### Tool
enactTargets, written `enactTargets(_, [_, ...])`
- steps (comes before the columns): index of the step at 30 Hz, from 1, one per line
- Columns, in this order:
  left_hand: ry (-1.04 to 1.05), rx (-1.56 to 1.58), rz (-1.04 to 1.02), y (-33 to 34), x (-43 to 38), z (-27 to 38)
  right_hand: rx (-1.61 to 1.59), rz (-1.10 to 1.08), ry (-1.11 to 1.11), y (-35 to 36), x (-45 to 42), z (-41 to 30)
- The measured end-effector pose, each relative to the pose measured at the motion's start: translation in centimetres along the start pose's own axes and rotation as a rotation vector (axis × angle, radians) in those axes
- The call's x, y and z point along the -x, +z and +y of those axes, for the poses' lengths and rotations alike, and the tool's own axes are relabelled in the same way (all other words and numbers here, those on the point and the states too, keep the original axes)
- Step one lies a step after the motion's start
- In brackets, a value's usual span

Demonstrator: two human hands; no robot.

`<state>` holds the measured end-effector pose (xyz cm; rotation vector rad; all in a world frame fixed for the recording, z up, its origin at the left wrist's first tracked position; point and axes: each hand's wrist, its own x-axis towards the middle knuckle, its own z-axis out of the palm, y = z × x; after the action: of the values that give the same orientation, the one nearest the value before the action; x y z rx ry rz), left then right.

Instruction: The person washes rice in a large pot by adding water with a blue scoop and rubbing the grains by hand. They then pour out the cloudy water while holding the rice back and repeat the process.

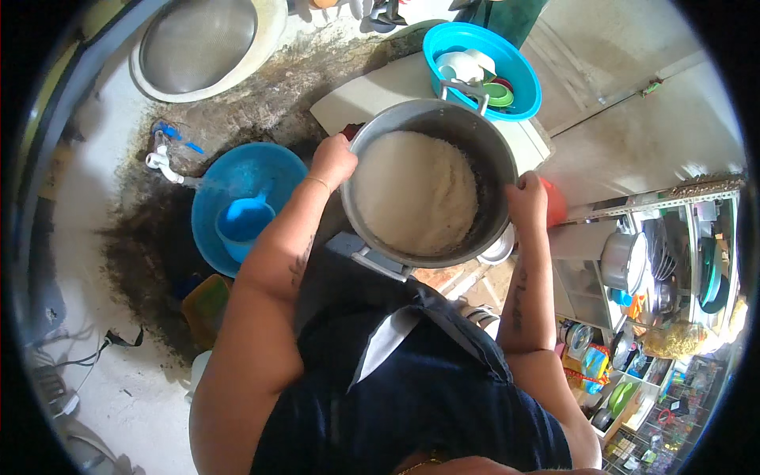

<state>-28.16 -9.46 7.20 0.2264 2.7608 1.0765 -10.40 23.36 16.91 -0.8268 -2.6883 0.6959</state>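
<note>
A large metal pot (428, 183) with white, grainy contents (412, 190), like rice, is held before my body. My left hand (335, 159) grips its left rim, with a bit of dark red material showing beside the fingers. On the opposite side, my right hand (527, 199) grips the right rim. The pot's two metal handles point away from me and towards me, and neither hand is on them. Left of the pot, water runs from a white tap (163, 165) into a blue plastic basin (205, 228), where a smaller blue dipper (246, 219) sits.
Beyond the pot, a turquoise tub (531, 98) with bowls stands on a pale surface (362, 95). A large round sieve (199, 44) is at the upper left. Shelves with pots and packets (623, 261) line the right side. A red container (555, 203) is behind my right hand.
</note>
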Motion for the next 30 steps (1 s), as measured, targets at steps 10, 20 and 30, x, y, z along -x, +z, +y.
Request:
enactTargets(10, [0.143,-0.218,0.051,-1.9,1.2,3.2,-0.314,-0.068,0.225,6.7,2.2,8.1])
enactTargets(20, [-0.257,0.569,0.703,1.2,2.0,-4.5,-0.335,-0.115,0.155,5.3,3.1,6.3])
enactTargets(30, [-0.983,1.894,0.884,0.5,4.3,-15.8,-0.501,-0.087,0.256,7.3,3.9,8.0])
